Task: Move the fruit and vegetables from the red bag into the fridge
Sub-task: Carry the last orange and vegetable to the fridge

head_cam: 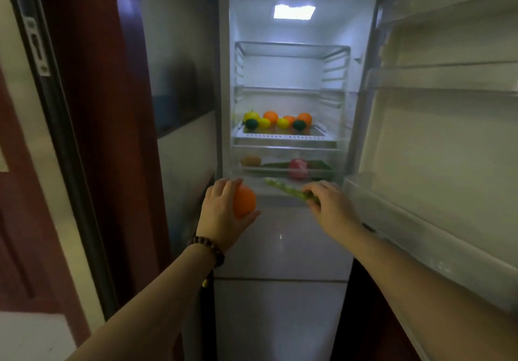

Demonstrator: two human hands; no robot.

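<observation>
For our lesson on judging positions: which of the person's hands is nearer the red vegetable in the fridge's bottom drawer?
Right. The right hand, holding a green vegetable, is just below and right of the red vegetable; the left hand, gripping an orange, is farther down-left.

No text, label, brand, number or sign can be read anywhere in the head view. The small white plate [37, 46] fixed to the dark door frame at the upper left of the frame bears dark marks, but they are too blurred to make out as letters or figures.
</observation>
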